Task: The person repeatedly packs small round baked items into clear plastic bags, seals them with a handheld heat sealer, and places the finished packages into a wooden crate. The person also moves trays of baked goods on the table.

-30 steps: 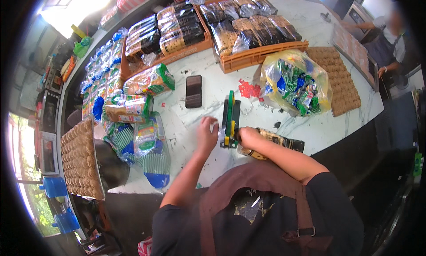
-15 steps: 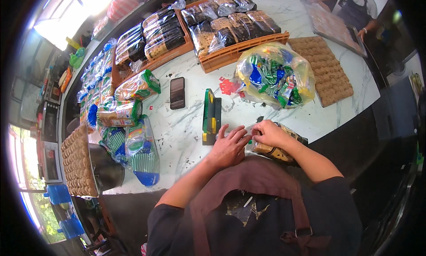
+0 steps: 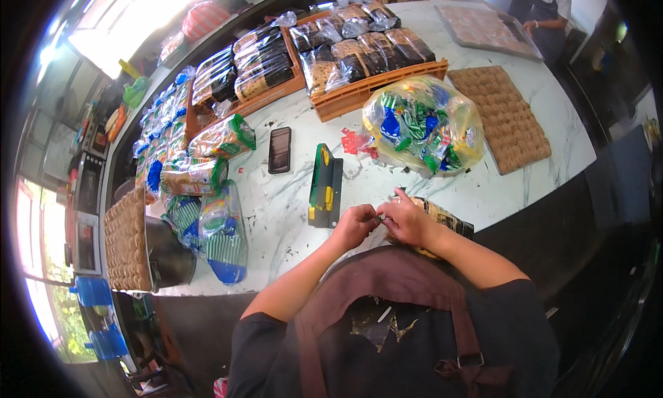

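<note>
My left hand point(image 3: 356, 227) is closed, its fingertips pinched together near the table's front edge. Close against it, my right hand point(image 3: 409, 220) also has thumb and finger pinched. A small dark bit shows where the fingertips meet, too small to name. Beneath and beside my right hand lies a bagged loaf of bread point(image 3: 445, 220) in a clear wrapper with black and tan print, partly hidden by the hand. Just ahead of my left hand stands a green and yellow bag-neck sealer point(image 3: 324, 187) on a dark base.
Orange crates point(image 3: 376, 89) of bagged loaves stand at the back. A yellowish bag point(image 3: 423, 125) of wrappers, a slab of brown rolls point(image 3: 503, 118) and a tray point(image 3: 483, 31) by a co-worker are rightward. Left are a phone point(image 3: 280, 150), bagged bread point(image 3: 224, 137) and folded wrappers point(image 3: 224, 239).
My left hand's spread fingers have closed into a pinch, and the right hand has come against it. The co-worker's tray, tilted before, now lies flat on the table.
</note>
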A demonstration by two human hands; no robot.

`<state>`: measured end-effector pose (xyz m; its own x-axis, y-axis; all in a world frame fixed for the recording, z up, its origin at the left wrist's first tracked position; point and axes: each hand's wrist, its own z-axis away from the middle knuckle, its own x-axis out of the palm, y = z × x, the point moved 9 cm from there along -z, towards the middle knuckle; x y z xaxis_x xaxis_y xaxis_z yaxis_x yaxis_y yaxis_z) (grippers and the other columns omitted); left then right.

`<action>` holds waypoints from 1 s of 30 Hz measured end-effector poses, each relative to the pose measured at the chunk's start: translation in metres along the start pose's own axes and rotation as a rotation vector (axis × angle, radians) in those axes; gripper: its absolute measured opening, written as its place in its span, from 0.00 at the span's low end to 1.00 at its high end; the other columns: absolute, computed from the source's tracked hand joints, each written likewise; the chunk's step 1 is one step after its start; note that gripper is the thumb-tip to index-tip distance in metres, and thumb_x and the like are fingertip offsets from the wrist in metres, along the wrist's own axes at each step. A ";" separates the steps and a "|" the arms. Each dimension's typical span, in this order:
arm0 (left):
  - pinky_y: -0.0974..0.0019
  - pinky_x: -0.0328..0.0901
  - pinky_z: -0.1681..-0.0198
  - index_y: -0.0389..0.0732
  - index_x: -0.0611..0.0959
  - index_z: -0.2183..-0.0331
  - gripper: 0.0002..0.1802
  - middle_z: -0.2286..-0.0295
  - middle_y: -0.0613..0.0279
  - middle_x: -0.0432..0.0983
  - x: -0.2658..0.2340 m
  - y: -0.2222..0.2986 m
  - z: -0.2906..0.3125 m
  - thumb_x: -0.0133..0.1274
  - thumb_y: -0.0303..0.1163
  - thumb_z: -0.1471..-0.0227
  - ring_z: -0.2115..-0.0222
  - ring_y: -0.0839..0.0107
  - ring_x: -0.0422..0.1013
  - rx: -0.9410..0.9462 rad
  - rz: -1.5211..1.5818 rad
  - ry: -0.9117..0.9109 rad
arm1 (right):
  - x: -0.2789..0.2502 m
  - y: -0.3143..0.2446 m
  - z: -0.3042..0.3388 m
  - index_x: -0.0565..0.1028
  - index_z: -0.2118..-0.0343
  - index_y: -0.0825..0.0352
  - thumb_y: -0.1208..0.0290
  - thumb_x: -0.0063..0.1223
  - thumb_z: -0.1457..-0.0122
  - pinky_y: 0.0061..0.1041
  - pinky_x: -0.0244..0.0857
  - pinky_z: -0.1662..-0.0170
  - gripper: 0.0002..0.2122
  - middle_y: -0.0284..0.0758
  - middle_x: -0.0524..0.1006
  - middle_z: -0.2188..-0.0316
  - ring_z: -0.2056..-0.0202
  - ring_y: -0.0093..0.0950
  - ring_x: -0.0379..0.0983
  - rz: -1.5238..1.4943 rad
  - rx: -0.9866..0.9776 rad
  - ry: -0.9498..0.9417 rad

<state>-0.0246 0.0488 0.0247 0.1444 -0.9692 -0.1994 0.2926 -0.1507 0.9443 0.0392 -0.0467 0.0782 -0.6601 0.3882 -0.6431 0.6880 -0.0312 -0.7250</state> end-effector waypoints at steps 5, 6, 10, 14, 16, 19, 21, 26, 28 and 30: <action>0.72 0.59 0.75 0.37 0.80 0.75 0.03 0.80 0.66 0.70 0.010 -0.030 0.000 0.51 0.23 0.54 0.80 0.76 0.65 -0.264 0.312 -0.294 | 0.015 -0.027 0.014 0.77 0.57 0.64 0.79 0.56 0.57 0.52 0.47 0.36 0.19 0.36 0.74 0.76 0.67 0.36 0.74 0.248 -0.288 -0.038; 0.71 0.61 0.74 0.36 0.80 0.75 0.03 0.78 0.65 0.71 0.010 -0.023 -0.003 0.51 0.24 0.54 0.78 0.76 0.66 -0.163 0.231 -0.323 | 0.014 -0.028 0.014 0.77 0.57 0.64 0.78 0.56 0.58 0.52 0.47 0.36 0.19 0.36 0.75 0.76 0.66 0.36 0.74 0.281 -0.285 -0.038; 0.63 0.65 0.62 0.33 0.77 0.71 0.06 0.71 0.55 0.73 -0.001 -0.011 -0.013 0.48 0.26 0.49 0.67 0.63 0.71 -0.074 -0.205 -0.187 | 0.008 -0.012 0.003 0.77 0.57 0.64 0.75 0.56 0.52 0.48 0.53 0.40 0.16 0.39 0.78 0.70 0.64 0.39 0.74 0.150 -0.071 -0.075; 0.52 0.65 0.59 0.39 0.64 0.51 0.19 0.69 0.46 0.77 -0.002 0.034 -0.006 0.48 0.33 0.43 0.65 0.46 0.73 0.108 -0.421 -0.143 | 0.014 0.032 -0.001 0.78 0.61 0.68 0.77 0.55 0.44 0.29 0.64 0.49 0.08 0.35 0.80 0.68 0.63 0.26 0.75 -0.143 0.240 -0.214; 0.52 0.62 0.58 0.40 0.66 0.52 0.18 0.69 0.49 0.78 0.007 0.058 0.008 0.47 0.30 0.45 0.67 0.49 0.73 0.267 -0.725 -0.234 | 0.028 0.053 0.005 0.77 0.58 0.67 0.72 0.54 0.44 0.32 0.65 0.54 0.11 0.41 0.79 0.64 0.62 0.34 0.75 -0.224 0.344 -0.412; 0.57 0.59 0.57 0.44 0.70 0.53 0.19 0.69 0.57 0.77 0.017 0.097 0.031 0.49 0.30 0.48 0.68 0.57 0.72 0.642 -0.873 -0.250 | 0.035 0.064 0.008 0.76 0.58 0.66 0.70 0.56 0.44 0.28 0.65 0.58 0.12 0.35 0.79 0.67 0.65 0.24 0.73 -0.458 0.352 -0.493; 0.57 0.58 0.56 0.45 0.70 0.50 0.22 0.70 0.60 0.74 0.018 0.100 0.032 0.50 0.31 0.48 0.66 0.59 0.71 0.708 -0.940 -0.277 | 0.036 0.066 0.012 0.77 0.58 0.66 0.71 0.57 0.45 0.25 0.64 0.60 0.12 0.30 0.78 0.69 0.66 0.19 0.69 -0.578 0.425 -0.531; 0.51 0.53 0.44 0.42 0.62 0.43 0.42 0.50 0.48 0.64 -0.032 0.092 0.008 0.63 0.40 0.56 0.46 0.53 0.60 0.631 -0.602 0.096 | -0.022 0.055 0.013 0.76 0.64 0.69 0.74 0.59 0.48 0.21 0.64 0.63 0.10 0.25 0.75 0.72 0.68 0.17 0.69 -0.338 0.497 -0.232; 0.50 0.47 0.37 0.40 0.56 0.39 0.57 0.42 0.44 0.54 -0.040 0.086 0.005 0.70 0.44 0.65 0.41 0.47 0.52 0.640 -0.312 0.114 | -0.056 0.045 0.020 0.76 0.65 0.69 0.76 0.59 0.49 0.20 0.64 0.64 0.09 0.25 0.74 0.73 0.69 0.17 0.69 -0.421 0.639 -0.047; 0.51 0.46 0.36 0.40 0.52 0.37 0.62 0.40 0.44 0.50 -0.017 0.075 0.001 0.71 0.45 0.66 0.38 0.48 0.48 0.561 -0.275 -0.127 | -0.085 0.013 0.012 0.76 0.65 0.68 0.77 0.59 0.50 0.19 0.63 0.65 0.09 0.24 0.74 0.73 0.70 0.16 0.68 -0.566 0.553 0.075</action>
<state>-0.0056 0.0539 0.0995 0.0110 -0.8907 -0.4544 -0.2419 -0.4433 0.8631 0.1005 -0.0914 0.1199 -0.8294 0.5418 -0.1360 -0.0087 -0.2560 -0.9666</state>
